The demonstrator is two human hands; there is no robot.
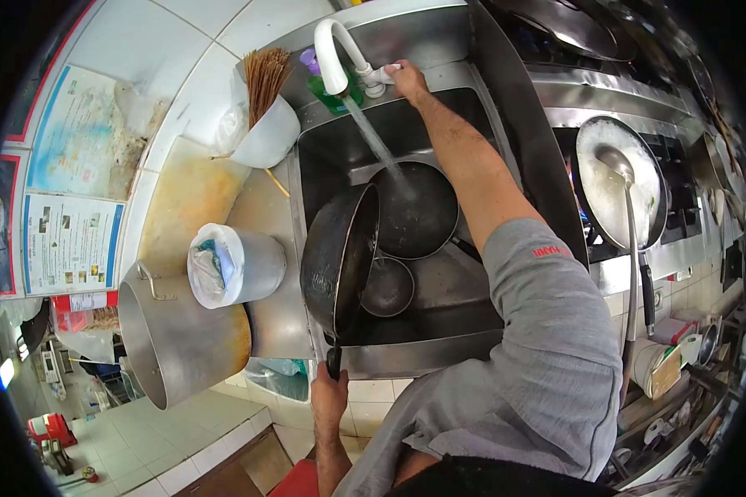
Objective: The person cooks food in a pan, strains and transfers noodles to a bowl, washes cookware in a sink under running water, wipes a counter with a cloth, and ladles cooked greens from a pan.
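Right hand (408, 80) is closed around the tap handle (383, 76) at the back of the sink (439, 348), water running into a dark pan (414, 211). Left hand (330, 396) grips the handle of a wok (337, 261), tipped on edge over the basin.

Even, fairly bright light fills the kitchen, with soft shadows inside the sink (439, 348). Glare shines off the steel rim and the big pot (174, 340). Strong fisheye bending curves the tiled wall, and black corners ring the view. Far edges look smeared; the centre stays sharp.
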